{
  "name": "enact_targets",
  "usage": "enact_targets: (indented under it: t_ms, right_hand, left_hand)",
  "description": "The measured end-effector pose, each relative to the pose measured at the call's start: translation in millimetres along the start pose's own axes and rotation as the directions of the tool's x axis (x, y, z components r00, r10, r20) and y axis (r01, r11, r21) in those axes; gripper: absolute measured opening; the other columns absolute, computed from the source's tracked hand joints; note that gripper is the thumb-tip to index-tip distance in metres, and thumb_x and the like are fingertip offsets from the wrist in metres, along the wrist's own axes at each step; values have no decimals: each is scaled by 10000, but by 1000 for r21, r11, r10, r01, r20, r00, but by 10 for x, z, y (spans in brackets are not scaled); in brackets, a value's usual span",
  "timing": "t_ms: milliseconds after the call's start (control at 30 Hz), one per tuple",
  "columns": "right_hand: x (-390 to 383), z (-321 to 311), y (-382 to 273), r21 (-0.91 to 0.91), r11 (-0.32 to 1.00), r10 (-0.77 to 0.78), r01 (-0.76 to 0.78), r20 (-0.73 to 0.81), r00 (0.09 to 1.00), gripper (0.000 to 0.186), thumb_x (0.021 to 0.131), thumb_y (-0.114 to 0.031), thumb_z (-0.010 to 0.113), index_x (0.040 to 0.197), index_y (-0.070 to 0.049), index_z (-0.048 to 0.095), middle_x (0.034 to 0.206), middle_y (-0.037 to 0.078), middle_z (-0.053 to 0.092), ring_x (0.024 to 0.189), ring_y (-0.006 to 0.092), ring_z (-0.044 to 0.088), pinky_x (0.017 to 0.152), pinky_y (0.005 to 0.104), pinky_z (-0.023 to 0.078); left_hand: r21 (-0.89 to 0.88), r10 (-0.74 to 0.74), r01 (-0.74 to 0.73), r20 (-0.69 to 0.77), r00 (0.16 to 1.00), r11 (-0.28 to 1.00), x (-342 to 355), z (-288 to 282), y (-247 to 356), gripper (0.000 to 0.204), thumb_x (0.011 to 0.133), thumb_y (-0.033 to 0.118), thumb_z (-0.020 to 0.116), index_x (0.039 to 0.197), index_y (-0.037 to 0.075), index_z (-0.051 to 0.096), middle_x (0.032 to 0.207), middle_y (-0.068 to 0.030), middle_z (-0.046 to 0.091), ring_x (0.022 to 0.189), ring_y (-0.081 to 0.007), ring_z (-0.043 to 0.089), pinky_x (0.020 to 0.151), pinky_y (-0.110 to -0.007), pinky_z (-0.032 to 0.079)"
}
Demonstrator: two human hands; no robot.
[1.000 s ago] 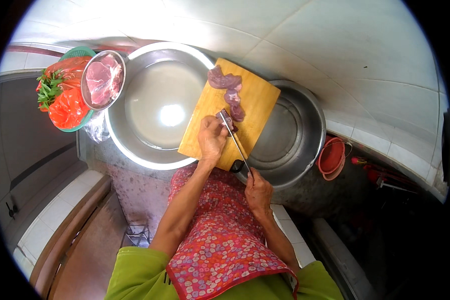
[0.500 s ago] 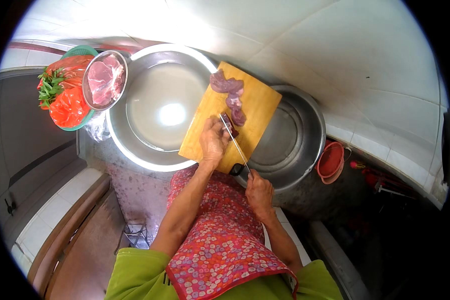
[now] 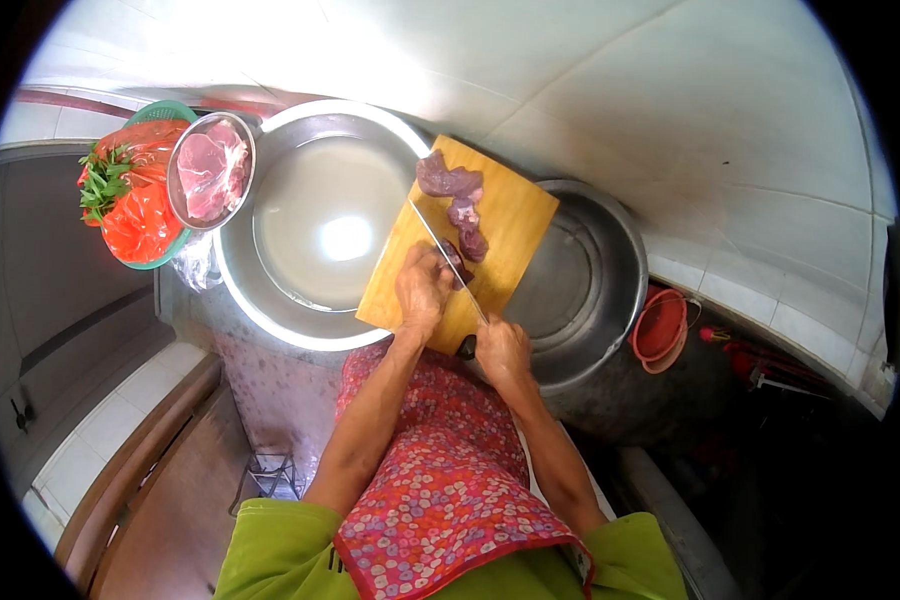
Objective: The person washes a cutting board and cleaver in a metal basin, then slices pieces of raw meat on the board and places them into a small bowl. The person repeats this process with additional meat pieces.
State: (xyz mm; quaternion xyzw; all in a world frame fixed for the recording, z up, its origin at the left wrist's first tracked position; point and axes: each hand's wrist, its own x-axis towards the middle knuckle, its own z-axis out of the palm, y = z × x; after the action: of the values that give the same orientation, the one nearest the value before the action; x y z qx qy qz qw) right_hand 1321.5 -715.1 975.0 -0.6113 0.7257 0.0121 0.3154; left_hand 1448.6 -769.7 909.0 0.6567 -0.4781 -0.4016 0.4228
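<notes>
My right hand (image 3: 503, 350) is closed round the handle of a long knife (image 3: 437, 238). Its blade slants up and to the left over a small dark red piece of meat (image 3: 458, 266). Bent fingers of my left hand (image 3: 423, 289) press that piece from the left, close beside the blade. Under both lies a wooden cutting board (image 3: 510, 215), tilted across two basins. Further up the board a larger dark red strip of meat (image 3: 450, 180) lies by itself, trailing down toward the knife. A black oval hole or fitting (image 3: 467, 347) shows at the board's near end.
To the left stands a wide metal basin of water (image 3: 315, 215); to the right, a second metal basin (image 3: 585, 290). A metal bowl of pink meat (image 3: 212, 170) sits beside a green basket (image 3: 160, 262) with red bags and leaves. A red bucket (image 3: 660, 330) stands far right.
My right hand and the knife have moved up and left, so the blade tip now reaches past my left fingers toward the board's left edge. My left hand stays on the meat.
</notes>
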Motion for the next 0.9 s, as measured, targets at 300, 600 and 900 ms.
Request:
enact_targets:
  t_ms: [300,600,900]
  right_hand:
    - [-36,66,90,45,999,8,-9,22,1000,209,857,-176,509,896,5,604,756,271,614,760,455,601,694,525,467]
    - [204,18,39,345,939,41,-9,-86,995,240,859,-213,559,843,21,613,753,244,603,724,410,604,653,469,458]
    - [-18,-226,195,452,892,109,-23,-165,980,276,861,-224,570,775,37,586,651,235,547,562,359,562,557,422,421]
  left_hand:
    - [29,-20,21,-21,1000,999,-20,65,-98,109,667,-85,591,736,0,596,830,-117,566,718,-285,574,626,-339,465]
    - [40,42,-36,-158,987,999,-15,47,-174,163,688,-111,590,800,7,596,817,-69,526,643,-142,539,578,-253,454]
    - [7,-102,106,-239,966,994,-75,28,-67,155,761,25,625,915,13,621,907,-129,558,872,-294,565,801,-376,455]
